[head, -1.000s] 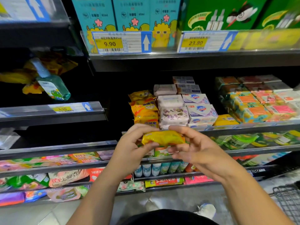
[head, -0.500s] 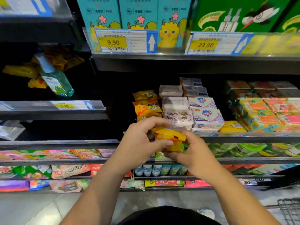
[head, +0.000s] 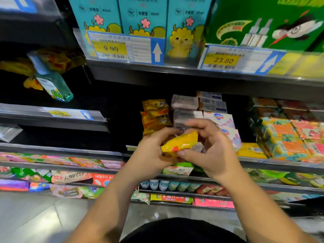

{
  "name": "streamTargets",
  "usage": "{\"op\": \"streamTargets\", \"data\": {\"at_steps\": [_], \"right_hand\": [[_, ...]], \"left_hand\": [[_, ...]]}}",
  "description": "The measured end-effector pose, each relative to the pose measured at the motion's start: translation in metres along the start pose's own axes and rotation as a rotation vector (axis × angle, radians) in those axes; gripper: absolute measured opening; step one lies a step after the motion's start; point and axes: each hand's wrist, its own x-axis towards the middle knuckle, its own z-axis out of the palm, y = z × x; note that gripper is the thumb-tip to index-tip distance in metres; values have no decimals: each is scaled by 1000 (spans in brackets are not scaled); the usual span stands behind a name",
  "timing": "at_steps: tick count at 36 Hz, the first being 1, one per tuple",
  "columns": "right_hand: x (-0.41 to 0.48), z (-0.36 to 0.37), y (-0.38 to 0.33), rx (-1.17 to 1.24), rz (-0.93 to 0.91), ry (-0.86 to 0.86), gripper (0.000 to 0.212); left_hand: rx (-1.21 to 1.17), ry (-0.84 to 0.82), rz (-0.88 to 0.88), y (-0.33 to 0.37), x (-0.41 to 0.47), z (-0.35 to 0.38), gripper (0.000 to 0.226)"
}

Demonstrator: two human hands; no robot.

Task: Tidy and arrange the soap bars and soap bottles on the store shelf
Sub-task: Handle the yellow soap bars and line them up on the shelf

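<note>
One yellow-wrapped soap bar (head: 180, 143), frame centre; left hand (head: 151, 156) and right hand (head: 214, 149), fingers curled round it. One teal bottle (head: 53, 83) leaning, upper left. Three turquoise cartons (head: 143, 16), top.

soap bar (head: 179, 143) | turned, now tilted up-right | hands shifted right

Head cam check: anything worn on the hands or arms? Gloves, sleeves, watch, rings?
Nothing worn. The left hand and right hand are bare, with no gloves and no rings visible. The left forearm and right forearm are uncovered down to the frame edge, with no sleeves, watch or bands in view. The only clothing seen is a black garment at bottom centre.
</note>
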Motion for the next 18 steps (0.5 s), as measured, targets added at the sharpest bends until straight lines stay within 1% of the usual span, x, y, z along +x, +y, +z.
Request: {"op": "streamTargets", "data": {"at_steps": [3,5,8,9,11,13,15,17,18], "right_hand": [[6,-1,3,-8,-8,18,54],[11,-6,1,75,20,44,50],[19,-12,-4,240,96,46,51],[20,-14,-4,308,125,41,46],[21,-15,-6,442,214,25,36],[22,-15,-7,473,333,11,32],[22,-15,-6,401,452,11,23],[22,-16,-3,279,552,-7,16],[22,-17,-1,224,585,-20,16]], "left_hand": [[-251,22,-113,-5,-1,-2,58],[-377,70,-154,-8,-2,-4,57],[-567,143,-155,-7,0,-9,55],[-603,162,-149,-6,1,-10,53],[-655,196,-144,-3,4,-11,48],[-705,247,-184,-2,9,-10,43],[-690,266,-265,0,15,-10,36],[-567,228,-355,-2,18,-11,28],[-497,199,-396,-4,19,-11,28]]}}
